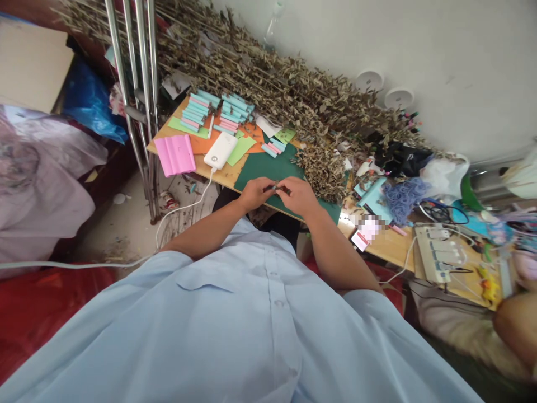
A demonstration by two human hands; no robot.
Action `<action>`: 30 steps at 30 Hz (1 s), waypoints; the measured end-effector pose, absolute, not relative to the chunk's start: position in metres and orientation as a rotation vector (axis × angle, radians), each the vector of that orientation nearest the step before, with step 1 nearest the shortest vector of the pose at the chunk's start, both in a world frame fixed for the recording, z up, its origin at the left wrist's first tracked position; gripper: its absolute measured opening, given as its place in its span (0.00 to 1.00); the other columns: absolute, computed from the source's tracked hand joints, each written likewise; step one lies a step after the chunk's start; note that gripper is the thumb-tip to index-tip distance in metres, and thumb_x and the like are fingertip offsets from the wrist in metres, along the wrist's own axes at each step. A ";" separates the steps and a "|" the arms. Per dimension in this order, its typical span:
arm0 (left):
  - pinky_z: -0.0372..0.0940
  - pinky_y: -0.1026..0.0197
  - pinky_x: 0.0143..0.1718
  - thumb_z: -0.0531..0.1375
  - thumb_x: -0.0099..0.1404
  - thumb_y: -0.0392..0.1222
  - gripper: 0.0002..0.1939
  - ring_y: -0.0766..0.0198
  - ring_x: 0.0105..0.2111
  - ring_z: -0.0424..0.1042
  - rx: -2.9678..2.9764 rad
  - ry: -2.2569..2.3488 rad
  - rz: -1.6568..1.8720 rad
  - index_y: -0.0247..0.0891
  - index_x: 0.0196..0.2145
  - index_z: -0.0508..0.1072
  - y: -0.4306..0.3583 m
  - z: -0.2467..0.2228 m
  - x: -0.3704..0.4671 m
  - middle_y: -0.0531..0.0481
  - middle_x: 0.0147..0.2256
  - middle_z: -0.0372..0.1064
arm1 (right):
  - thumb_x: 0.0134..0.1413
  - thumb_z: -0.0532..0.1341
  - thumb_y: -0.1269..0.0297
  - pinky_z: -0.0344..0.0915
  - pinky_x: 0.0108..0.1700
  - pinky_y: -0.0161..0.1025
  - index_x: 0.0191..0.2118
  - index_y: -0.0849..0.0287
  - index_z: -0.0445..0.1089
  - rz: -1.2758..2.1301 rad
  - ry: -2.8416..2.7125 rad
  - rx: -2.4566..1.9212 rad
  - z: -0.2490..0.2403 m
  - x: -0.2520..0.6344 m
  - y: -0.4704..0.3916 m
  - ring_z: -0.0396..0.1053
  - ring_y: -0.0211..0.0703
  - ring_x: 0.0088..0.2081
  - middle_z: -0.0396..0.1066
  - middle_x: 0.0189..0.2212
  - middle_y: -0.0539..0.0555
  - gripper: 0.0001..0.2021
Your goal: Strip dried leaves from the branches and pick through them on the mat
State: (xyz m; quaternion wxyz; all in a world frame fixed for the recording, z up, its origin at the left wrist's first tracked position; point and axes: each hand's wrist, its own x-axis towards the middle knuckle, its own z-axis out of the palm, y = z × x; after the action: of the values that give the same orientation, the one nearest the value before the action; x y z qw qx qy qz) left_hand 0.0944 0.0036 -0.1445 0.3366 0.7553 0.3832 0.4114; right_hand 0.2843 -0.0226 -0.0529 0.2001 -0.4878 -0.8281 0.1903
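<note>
My left hand (257, 193) and my right hand (297, 195) meet over the front edge of a dark green mat (262, 169). Their fingertips are pinched around something small between them, too hidden to make out. Just right of the mat's middle lies a heap of dried leaves (325, 170). Beyond my hands sit a few short pink and blue rolls (273, 147). Further left, several more blue and pink rolls (235, 109) lie on orange and green paper (241, 150). A white power bank (220, 151) with a cable rests beside a pink folded sheet (175, 155).
Long dried plant stalks (251, 61) line the wall behind the table. Metal crutches (144, 101) stand at the left. To the right are a phone (361, 238), blue yarn (405, 198), a power strip (432, 254) and cables. Part of another person (518, 330) shows at lower right.
</note>
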 end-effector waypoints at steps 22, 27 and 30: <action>0.68 0.59 0.43 0.59 0.73 0.58 0.21 0.60 0.38 0.75 1.933 0.820 1.111 0.38 0.41 0.82 0.003 -0.138 0.091 0.44 0.36 0.77 | 0.65 0.57 0.69 0.63 0.48 0.44 0.36 0.57 0.74 0.516 -2.571 -1.384 -0.031 0.278 -0.010 0.70 0.51 0.43 0.75 0.38 0.58 0.08; 0.67 0.60 0.42 0.58 0.73 0.56 0.20 0.61 0.37 0.74 1.943 0.804 1.140 0.37 0.38 0.81 0.005 -0.145 0.092 0.45 0.34 0.76 | 0.66 0.54 0.68 0.63 0.47 0.44 0.41 0.60 0.74 0.437 -2.747 -1.384 -0.020 0.273 -0.013 0.70 0.52 0.43 0.74 0.42 0.62 0.10; 0.67 0.61 0.41 0.60 0.72 0.56 0.20 0.62 0.36 0.74 1.912 0.807 1.191 0.36 0.39 0.80 0.006 -0.147 0.092 0.45 0.34 0.75 | 0.67 0.53 0.69 0.63 0.48 0.44 0.42 0.61 0.74 0.437 -2.785 -1.388 -0.016 0.270 -0.011 0.70 0.52 0.45 0.74 0.43 0.63 0.11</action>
State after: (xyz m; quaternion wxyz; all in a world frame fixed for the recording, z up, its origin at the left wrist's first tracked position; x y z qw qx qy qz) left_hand 0.0923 0.0059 -0.1470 0.3656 0.7438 0.3140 0.4631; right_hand 0.2701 -0.0110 -0.0162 -0.0004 -0.4417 -0.8863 0.1390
